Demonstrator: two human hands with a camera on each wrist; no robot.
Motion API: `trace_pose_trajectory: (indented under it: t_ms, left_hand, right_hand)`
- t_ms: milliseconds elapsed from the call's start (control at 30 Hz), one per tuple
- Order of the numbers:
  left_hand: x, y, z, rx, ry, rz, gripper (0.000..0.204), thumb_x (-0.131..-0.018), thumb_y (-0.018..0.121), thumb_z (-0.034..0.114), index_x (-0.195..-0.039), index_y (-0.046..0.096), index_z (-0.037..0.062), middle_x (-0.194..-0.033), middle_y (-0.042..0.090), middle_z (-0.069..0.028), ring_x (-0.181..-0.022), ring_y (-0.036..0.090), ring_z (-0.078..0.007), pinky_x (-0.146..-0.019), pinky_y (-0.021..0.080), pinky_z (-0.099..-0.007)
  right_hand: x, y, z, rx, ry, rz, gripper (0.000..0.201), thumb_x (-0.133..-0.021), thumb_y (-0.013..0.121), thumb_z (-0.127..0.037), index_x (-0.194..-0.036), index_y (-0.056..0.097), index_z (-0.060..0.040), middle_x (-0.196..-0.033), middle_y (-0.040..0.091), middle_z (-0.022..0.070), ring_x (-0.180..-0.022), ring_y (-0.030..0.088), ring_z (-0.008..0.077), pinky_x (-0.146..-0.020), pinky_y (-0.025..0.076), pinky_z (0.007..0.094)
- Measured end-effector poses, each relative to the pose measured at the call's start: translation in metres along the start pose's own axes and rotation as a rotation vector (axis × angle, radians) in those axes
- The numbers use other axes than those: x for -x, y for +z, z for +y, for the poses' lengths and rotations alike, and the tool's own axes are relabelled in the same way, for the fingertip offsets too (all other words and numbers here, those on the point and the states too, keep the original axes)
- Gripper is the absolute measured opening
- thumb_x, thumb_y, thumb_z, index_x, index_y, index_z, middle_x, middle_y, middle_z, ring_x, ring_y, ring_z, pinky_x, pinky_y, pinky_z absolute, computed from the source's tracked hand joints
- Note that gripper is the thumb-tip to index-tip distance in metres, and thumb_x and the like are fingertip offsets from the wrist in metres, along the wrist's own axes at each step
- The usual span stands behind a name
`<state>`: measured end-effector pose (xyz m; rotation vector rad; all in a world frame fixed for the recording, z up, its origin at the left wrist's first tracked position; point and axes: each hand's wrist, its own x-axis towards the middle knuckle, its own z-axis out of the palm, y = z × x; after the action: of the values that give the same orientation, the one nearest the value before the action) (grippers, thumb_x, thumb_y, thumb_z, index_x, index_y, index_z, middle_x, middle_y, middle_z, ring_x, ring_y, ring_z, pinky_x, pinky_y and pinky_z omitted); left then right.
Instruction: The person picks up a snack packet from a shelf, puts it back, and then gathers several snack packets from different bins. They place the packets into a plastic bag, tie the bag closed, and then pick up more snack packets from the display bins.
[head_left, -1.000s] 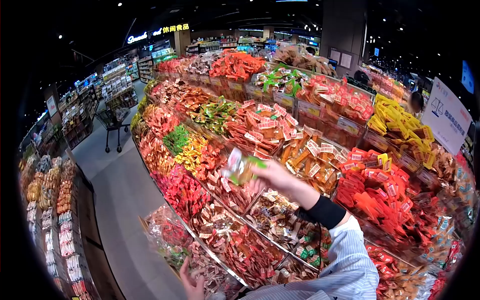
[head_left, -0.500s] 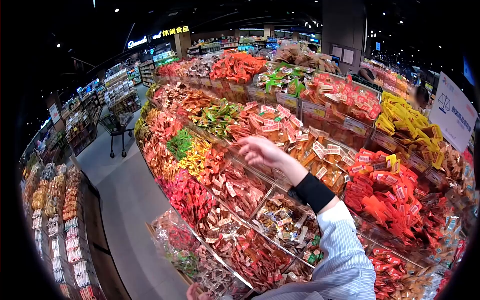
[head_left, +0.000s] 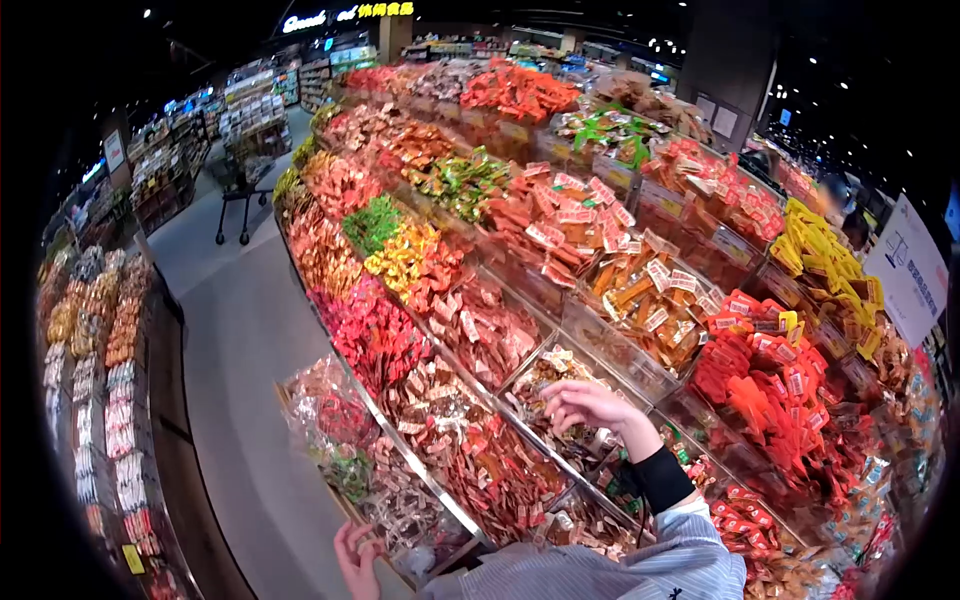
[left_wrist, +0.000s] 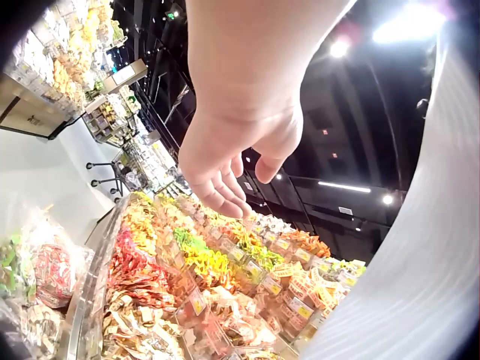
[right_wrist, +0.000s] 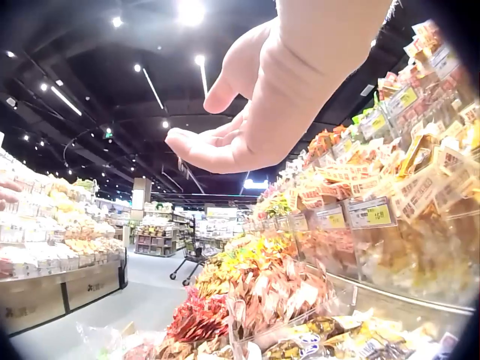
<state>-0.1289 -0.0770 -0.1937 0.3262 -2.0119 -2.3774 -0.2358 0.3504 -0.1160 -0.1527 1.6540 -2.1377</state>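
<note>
My right hand (head_left: 592, 408) is held over a bin of gold and brown wrapped snacks (head_left: 545, 372), fingers loosely bent and nothing between them. In the right wrist view the same hand (right_wrist: 251, 112) shows its palm side, with the thumb apart from the fingers. Low at the front, my left hand (head_left: 357, 558) hangs beside the display's lower ledge, near dark clear-wrapped packets (head_left: 400, 510). Its fingers are relaxed and hold nothing, as the left wrist view of that hand (left_wrist: 232, 150) also shows. Reddish packets (head_left: 470, 460) fill the bin between both hands.
Tiered bins rise ahead, with red packets (head_left: 760, 375), yellow packets (head_left: 825, 245) and labelled brown ones (head_left: 655, 300). Clear plastic dividers (head_left: 610, 345) stand between bins. A white sign (head_left: 908, 270) is at right. Left lie an aisle floor (head_left: 235, 400), another snack stand (head_left: 110, 400) and a cart (head_left: 240, 205).
One second ago my right hand held a clear and green packet; half a second ago it was without it. Since then the hand has come down and nearer. The view has tilted downward.
</note>
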Motion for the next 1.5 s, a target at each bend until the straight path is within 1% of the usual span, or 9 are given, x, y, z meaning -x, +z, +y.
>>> trace_pose_trajectory:
  t_ms: [67, 133, 300, 467, 733, 800, 967, 1333, 1500]
  left_hand:
    - [0.003, -0.009, 0.002, -0.015, 0.059, -0.028, 0.038, -0.08, 0.048, 0.007, -0.114, 0.035, 0.0009, -0.106, 0.05, -0.0132, -0.085, 0.054, -0.0163, -0.072, 0.044, -0.0268]
    - [0.012, -0.019, 0.005, -0.047, 0.09, 0.038, 0.024, -0.084, 0.045, 0.01, -0.107, 0.043, 0.0007, -0.09, 0.056, -0.0089, -0.079, 0.053, -0.0139, -0.069, 0.043, -0.0252]
    - [0.037, -0.055, 0.017, -0.109, -0.021, 0.23, 0.015, -0.086, 0.043, 0.009, -0.097, 0.048, 0.0005, -0.088, 0.057, -0.0076, -0.081, 0.053, -0.0126, -0.073, 0.042, -0.0257]
    - [0.042, -0.107, 0.012, -0.034, -0.044, 0.231, 0.017, -0.085, 0.041, 0.005, -0.1, 0.048, -0.0015, -0.089, 0.058, -0.0107, -0.081, 0.054, -0.0143, -0.074, 0.043, -0.0269]
    - [-0.023, -0.221, 0.007, -0.01, -0.183, 0.095, 0.017, -0.085, 0.04, 0.006, -0.099, 0.048, 0.0007, -0.087, 0.057, -0.0091, -0.079, 0.053, -0.0136, -0.075, 0.043, -0.0271]
    - [-0.045, -0.244, 0.017, -0.056, -0.179, 0.019, 0.017, -0.085, 0.039, 0.005, -0.098, 0.049, 0.0005, -0.087, 0.057, -0.0088, -0.079, 0.053, -0.0132, -0.075, 0.043, -0.0267]
    - [-0.098, -0.296, 0.031, -0.13, -0.115, -0.011, 0.016, -0.086, 0.04, 0.006, -0.098, 0.049, 0.0004, -0.087, 0.058, -0.0083, -0.079, 0.053, -0.0126, -0.075, 0.043, -0.0261]
    - [-0.133, -0.242, 0.052, -0.19, 0.07, -0.283, 0.016, -0.085, 0.043, 0.008, -0.098, 0.049, 0.0008, -0.092, 0.056, -0.0077, -0.084, 0.053, -0.0134, -0.08, 0.041, -0.0272]
    - [-0.152, -0.255, 0.039, -0.467, 0.149, -0.342, 0.016, -0.084, 0.042, 0.004, -0.097, 0.05, 0.0008, -0.096, 0.056, -0.0077, -0.092, 0.052, -0.0136, -0.082, 0.039, -0.0265]
  right_hand:
    - [-0.004, 0.003, 0.001, -0.035, 0.003, 0.068, 0.03, -0.089, 0.039, -0.019, -0.112, 0.043, -0.0008, -0.09, 0.056, 0.0096, -0.077, 0.055, 0.0127, -0.068, 0.048, 0.0248]
    - [-0.012, 0.009, 0.009, -0.073, -0.01, 0.144, 0.027, -0.088, 0.04, -0.017, -0.109, 0.044, -0.0005, -0.088, 0.056, 0.01, -0.074, 0.056, 0.0138, -0.063, 0.048, 0.0246]
    - [-0.028, 0.019, 0.052, -0.078, 0.055, 0.262, 0.027, -0.085, 0.046, -0.016, -0.107, 0.045, -0.001, -0.084, 0.056, 0.0099, -0.066, 0.056, 0.0154, -0.057, 0.048, 0.0232]
    - [-0.041, 0.06, 0.085, -0.227, 0.142, 0.34, 0.027, -0.086, 0.046, -0.019, -0.107, 0.045, -0.0024, -0.082, 0.054, 0.0047, -0.069, 0.052, 0.0097, -0.058, 0.046, 0.0201]
    - [-0.07, 0.184, 0.133, -0.141, 0.181, 0.572, 0.026, -0.085, 0.046, -0.02, -0.104, 0.048, -0.0011, -0.078, 0.054, 0.0027, -0.065, 0.05, 0.0077, -0.057, 0.044, 0.0184]
    - [-0.068, 0.212, 0.149, -0.127, 0.167, 0.508, 0.027, -0.084, 0.049, -0.021, -0.101, 0.049, -0.001, -0.077, 0.054, 0.0026, -0.064, 0.05, 0.0079, -0.056, 0.044, 0.0181]
    - [-0.043, 0.276, 0.173, -0.257, 0.229, 0.738, 0.026, -0.085, 0.045, -0.02, -0.104, 0.047, -0.0026, -0.079, 0.054, 0.0036, -0.07, 0.05, 0.0112, -0.065, 0.044, 0.0243]
    - [0.015, 0.289, 0.177, -0.309, -0.063, 0.79, 0.024, -0.085, 0.045, -0.018, -0.102, 0.047, -0.0025, -0.079, 0.05, 0.0038, -0.07, 0.047, 0.0106, -0.064, 0.043, 0.024]
    - [-0.006, 0.292, 0.194, -0.267, 0.02, 0.786, 0.023, -0.086, 0.043, -0.017, -0.102, 0.047, 0.0, -0.081, 0.052, 0.0042, -0.07, 0.048, 0.0104, -0.065, 0.043, 0.0224]
